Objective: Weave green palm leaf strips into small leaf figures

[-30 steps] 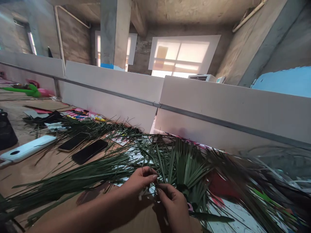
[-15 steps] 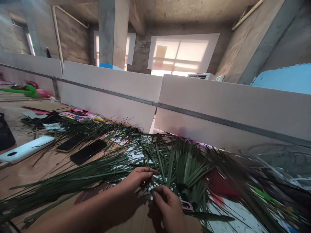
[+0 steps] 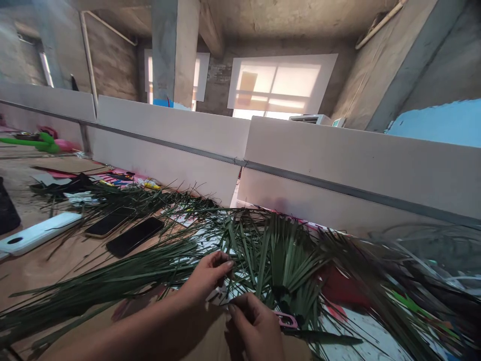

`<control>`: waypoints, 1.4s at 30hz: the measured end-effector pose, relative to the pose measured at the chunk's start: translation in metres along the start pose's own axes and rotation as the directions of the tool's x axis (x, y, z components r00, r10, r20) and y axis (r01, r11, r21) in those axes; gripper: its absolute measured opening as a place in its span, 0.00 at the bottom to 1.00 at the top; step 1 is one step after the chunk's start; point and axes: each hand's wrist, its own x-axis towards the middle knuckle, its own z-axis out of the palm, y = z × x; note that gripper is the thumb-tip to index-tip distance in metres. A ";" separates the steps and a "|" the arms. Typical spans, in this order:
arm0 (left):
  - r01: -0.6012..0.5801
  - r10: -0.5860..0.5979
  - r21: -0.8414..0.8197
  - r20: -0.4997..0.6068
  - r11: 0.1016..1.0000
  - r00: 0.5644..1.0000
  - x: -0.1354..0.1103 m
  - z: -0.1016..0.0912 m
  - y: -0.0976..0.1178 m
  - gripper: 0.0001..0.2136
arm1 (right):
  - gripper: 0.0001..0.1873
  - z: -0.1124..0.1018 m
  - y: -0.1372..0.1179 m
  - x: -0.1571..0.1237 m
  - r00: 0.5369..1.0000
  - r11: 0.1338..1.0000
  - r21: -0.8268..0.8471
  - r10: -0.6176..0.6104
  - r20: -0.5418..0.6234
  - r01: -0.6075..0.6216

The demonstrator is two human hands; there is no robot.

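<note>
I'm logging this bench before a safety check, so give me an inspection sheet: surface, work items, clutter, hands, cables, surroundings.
Surface: brown table, bare in patches at left, largely covered elsewhere.
Work items: long green leaf blades massed at left; a fan-shaped palm leaf right of centre.
Clutter: two smartphones lying side by side; white device with a dark round spot; pink loop handle near the palm leaf.
Hands: left hand and right hand apart, fingers curled towards thumbs; anything pinched is too fine to tell.
Cables: nothing certain.
Surroundings: white partition panels, concrete pillar, partly covered window.
</note>
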 end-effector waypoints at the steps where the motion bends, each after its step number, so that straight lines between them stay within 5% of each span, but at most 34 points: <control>1: 0.002 -0.002 -0.007 0.005 1.000 1.000 0.001 -0.001 0.000 0.18 | 0.19 0.000 0.001 0.001 1.000 1.000 -0.007 -0.013 0.001 0.013; 11: -0.054 0.055 0.018 -0.047 0.998 0.997 0.010 -0.006 -0.006 0.18 | 0.16 0.002 0.018 0.007 0.998 1.000 -0.022 -0.020 0.057 0.021; 25: -0.131 0.138 0.111 -0.057 0.985 0.989 -0.002 0.001 0.002 0.16 | 0.16 0.003 0.005 0.003 0.990 0.998 0.060 -0.005 0.138 -0.003; 32: -0.113 0.122 0.154 -0.048 0.982 0.991 -0.005 0.002 0.008 0.14 | 0.16 0.008 0.002 0.001 0.976 0.979 0.164 0.091 0.200 -0.125; 37: -0.105 0.112 0.123 -0.048 0.987 0.993 -0.007 0.004 0.011 0.15 | 0.10 0.008 -0.008 -0.001 0.987 0.994 0.097 0.039 0.154 -0.054; 42: -0.066 0.074 0.113 -0.066 0.991 0.995 -0.007 0.006 0.010 0.15 | 0.09 0.009 -0.013 -0.003 0.982 0.978 0.175 0.085 0.168 -0.115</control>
